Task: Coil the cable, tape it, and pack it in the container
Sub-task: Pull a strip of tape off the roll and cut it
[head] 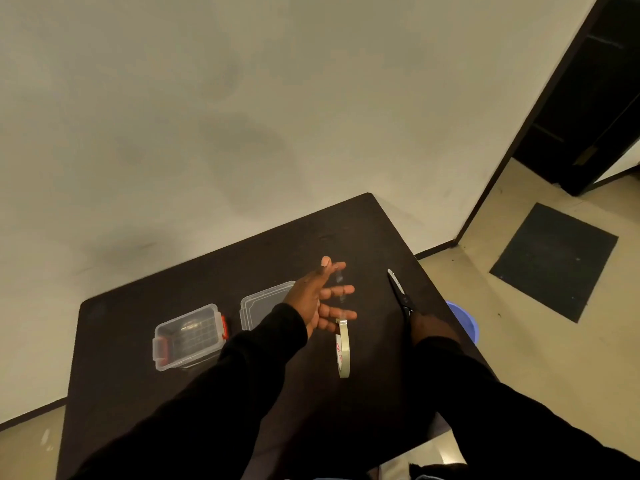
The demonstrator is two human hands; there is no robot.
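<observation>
My left hand [322,299] hovers over the dark table [138,393] with its fingers spread. A strip of clear tape [339,282] clings across the fingertips. The tape roll [343,348] stands on edge right below the little finger; I cannot tell whether it hangs from the finger or rests on the table. My right hand [431,329] grips the scissors [398,289], whose blades are together and point away from me. The clear container [188,337] with red latches sits to the left, something small and dim inside it. Its lid [263,303] lies beside it, partly behind my left wrist.
The table's right edge runs close to my right arm. Beyond that edge a blue bucket [464,323] stands on the floor. A dark mat [554,261] lies further right. A pale wall rises behind the table.
</observation>
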